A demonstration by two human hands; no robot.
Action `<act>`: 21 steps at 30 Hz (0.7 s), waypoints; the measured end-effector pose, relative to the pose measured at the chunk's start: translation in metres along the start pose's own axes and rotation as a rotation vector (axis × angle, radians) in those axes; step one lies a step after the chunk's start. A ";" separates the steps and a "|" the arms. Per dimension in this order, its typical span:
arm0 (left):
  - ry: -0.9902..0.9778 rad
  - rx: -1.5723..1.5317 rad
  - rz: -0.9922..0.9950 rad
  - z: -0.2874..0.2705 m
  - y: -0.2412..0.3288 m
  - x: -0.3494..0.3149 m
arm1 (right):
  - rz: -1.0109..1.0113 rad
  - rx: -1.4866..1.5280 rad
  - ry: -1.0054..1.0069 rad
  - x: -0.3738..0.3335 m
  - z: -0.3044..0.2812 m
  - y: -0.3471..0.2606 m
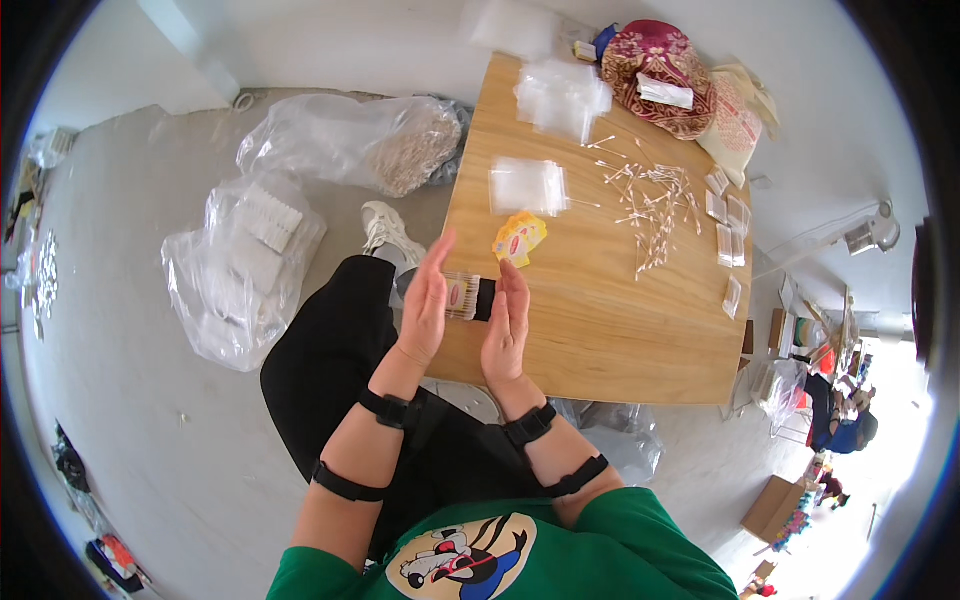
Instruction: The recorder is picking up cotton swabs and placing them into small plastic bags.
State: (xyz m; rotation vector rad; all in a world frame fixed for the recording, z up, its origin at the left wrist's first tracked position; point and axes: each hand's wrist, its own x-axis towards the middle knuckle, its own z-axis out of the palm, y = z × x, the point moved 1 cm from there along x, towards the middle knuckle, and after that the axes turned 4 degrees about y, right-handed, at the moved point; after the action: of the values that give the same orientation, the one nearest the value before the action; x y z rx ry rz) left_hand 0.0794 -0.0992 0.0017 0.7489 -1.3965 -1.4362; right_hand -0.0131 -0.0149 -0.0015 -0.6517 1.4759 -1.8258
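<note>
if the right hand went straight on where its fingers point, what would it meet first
Probably the yellow cards on the table, just beyond the right hand; its height is hard to judge, so it might pass over them.

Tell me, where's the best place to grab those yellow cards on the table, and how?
Probably pinch the yellow cards by their right edge, coming from the right. They lie in a loose, overlapping pile, so pinching top and bottom together may stop them sliding apart. Clear plastic lies just past their far side, so that way looks tighter.
</note>
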 end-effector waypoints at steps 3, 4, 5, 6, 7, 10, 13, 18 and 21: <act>-0.152 0.095 -0.172 0.009 -0.004 -0.006 | -0.157 -0.294 -0.009 -0.004 -0.032 -0.010; -0.151 0.119 -0.037 0.007 -0.011 -0.006 | -0.210 -0.393 -0.009 -0.001 -0.043 -0.017; -0.174 0.165 -0.057 0.006 -0.008 -0.005 | -0.277 -0.652 0.057 0.003 -0.057 -0.028; -0.196 0.213 -0.076 0.007 -0.005 -0.005 | -0.293 -0.660 0.086 0.011 -0.078 -0.034; -0.215 0.209 -0.056 0.008 -0.002 -0.003 | -0.320 -0.872 0.168 0.020 -0.101 -0.034; -0.237 0.244 -0.062 0.011 0.001 -0.003 | -0.154 -1.144 0.457 0.052 -0.169 -0.036; -0.212 0.339 -0.022 0.010 -0.003 -0.006 | -0.245 -1.370 0.608 0.085 -0.196 -0.053; -0.304 0.718 0.271 0.036 0.002 -0.039 | -0.265 -1.503 0.632 0.129 -0.219 -0.054; -0.373 0.750 0.314 0.061 0.006 -0.055 | -0.333 -1.446 0.429 0.136 -0.225 -0.049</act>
State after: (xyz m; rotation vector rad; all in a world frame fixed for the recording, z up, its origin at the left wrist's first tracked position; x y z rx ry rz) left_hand 0.0442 -0.0247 0.0070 0.6819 -2.2821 -0.8078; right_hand -0.2772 0.0264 -0.0099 -1.2190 3.0793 -0.8015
